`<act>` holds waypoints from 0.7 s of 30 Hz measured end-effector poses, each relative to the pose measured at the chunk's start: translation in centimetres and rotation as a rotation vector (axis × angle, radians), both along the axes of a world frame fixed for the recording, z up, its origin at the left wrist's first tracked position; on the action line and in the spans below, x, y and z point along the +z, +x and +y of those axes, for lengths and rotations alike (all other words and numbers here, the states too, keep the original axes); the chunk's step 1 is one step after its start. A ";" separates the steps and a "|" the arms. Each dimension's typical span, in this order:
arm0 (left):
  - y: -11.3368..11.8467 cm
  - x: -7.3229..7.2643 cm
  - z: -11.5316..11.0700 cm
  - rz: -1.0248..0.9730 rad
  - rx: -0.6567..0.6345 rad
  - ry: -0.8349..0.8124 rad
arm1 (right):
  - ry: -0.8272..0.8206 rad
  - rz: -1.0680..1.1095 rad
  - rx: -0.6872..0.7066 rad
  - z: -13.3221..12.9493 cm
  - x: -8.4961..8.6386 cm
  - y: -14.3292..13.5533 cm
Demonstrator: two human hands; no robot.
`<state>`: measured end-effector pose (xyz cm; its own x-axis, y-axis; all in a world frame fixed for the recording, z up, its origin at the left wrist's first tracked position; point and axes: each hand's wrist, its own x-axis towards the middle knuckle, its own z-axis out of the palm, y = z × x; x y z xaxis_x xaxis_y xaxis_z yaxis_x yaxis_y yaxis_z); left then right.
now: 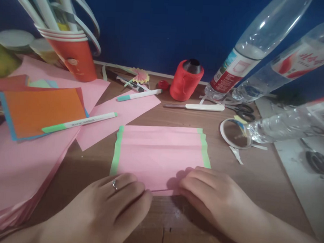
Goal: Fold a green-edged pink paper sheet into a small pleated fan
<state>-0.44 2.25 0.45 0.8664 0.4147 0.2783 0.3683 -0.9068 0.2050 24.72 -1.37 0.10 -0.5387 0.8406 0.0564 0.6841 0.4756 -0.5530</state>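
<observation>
A pink paper (pixel 160 154) with green strips along its left and right edges lies on the wooden table, with crease lines running across it. My left hand (pixel 119 202), a ring on one finger, is closed on the paper's near left edge. At the near right edge, my right hand (pixel 212 196) has its fingers together on the same paper. Both sets of fingertips are partly hidden beneath the hands. Between them the near edge shows a narrow fold.
Pink sheets (pixel 18 164), orange paper (pixel 45 111) and a green marker (pixel 80 122) lie left. Behind stand a red cup (pixel 75 59) and red thread spool (pixel 186 81). A knife (pixel 203 107), tape roll (pixel 236 133), scissors (pixel 242 112) and bottles (pixel 232 72) are farther right.
</observation>
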 end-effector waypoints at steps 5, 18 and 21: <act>-0.3 -0.5 0.1 0.039 0.024 -0.080 | -0.023 -0.009 -0.022 -0.2 -0.2 0.3; -1.6 -2.5 -0.6 0.160 0.029 -0.120 | -0.063 -0.022 -0.126 0.5 -0.2 0.5; -1.5 -2.5 -0.7 0.165 0.036 -0.127 | -0.068 -0.004 -0.138 0.6 -0.3 0.6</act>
<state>-1.97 1.56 -2.03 0.8800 0.4685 0.0775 0.4376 -0.8634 0.2510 25.27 -0.82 -0.19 -0.4182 0.9084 -0.0050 0.7425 0.3386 -0.5779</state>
